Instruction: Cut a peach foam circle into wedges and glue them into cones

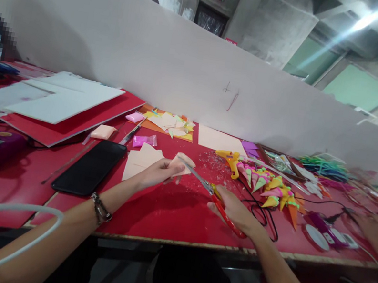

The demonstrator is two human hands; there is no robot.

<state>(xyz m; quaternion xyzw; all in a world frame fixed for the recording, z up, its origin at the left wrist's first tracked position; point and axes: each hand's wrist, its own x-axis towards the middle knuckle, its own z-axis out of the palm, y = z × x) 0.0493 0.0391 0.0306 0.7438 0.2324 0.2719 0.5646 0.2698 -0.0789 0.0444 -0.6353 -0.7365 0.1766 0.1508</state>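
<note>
A small piece of peach-coloured paper is pinched in my left hand, above the red table. My right hand is wrapped round the red handles of a pair of scissors. The scissor blades reach left to the peach piece; whether they are cutting into it I cannot tell. Peach paper sheets lie just left of my left hand. Beyond my right hand are a yellow glue gun and several small cones in yellow, pink and green.
A black phone and pink packets lie to the left. White boards sit farther left. A purple power strip with cables is at right, near another person's blurred hand. A white partition stands behind the table.
</note>
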